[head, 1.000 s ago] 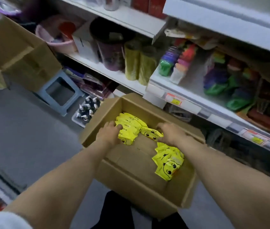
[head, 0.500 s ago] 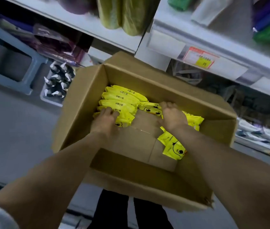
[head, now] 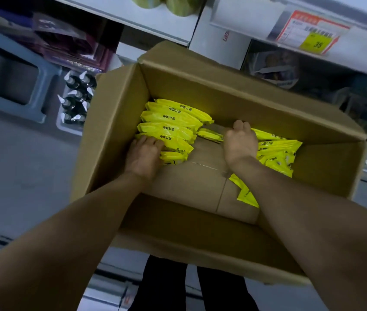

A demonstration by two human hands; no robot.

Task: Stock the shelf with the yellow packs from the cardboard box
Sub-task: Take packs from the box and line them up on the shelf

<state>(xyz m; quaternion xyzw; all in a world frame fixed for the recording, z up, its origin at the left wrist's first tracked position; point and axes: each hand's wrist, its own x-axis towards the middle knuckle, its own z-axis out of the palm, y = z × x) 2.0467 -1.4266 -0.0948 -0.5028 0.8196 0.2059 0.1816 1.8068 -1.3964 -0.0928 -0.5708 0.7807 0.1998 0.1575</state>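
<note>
The open cardboard box (head: 115, 122) sits below me in front of the shelf (head: 162, 21). Inside, a stack of yellow packs (head: 171, 122) lies against its left wall. A looser pile of yellow packs (head: 276, 153) lies on the right, and one yellow pack (head: 209, 134) lies between them. My left hand (head: 143, 153) grips the near end of the left stack, fingers over the top pack. My right hand (head: 239, 142) reaches down between the piles with its fingers curled. Its fingertips are hidden, so what it holds is unclear.
A price tag (head: 308, 34) hangs on the shelf edge above the box. A grey-blue plastic stool (head: 9, 81) and a tray of dark bottles with white caps (head: 77, 97) stand on the floor to the left. My dark trouser legs (head: 191, 288) show under the box.
My view has dropped closer over the box. Both hands stay inside it; the right hand has shifted off the middle pack toward the far wall, and the left has settled on the left stack.
</note>
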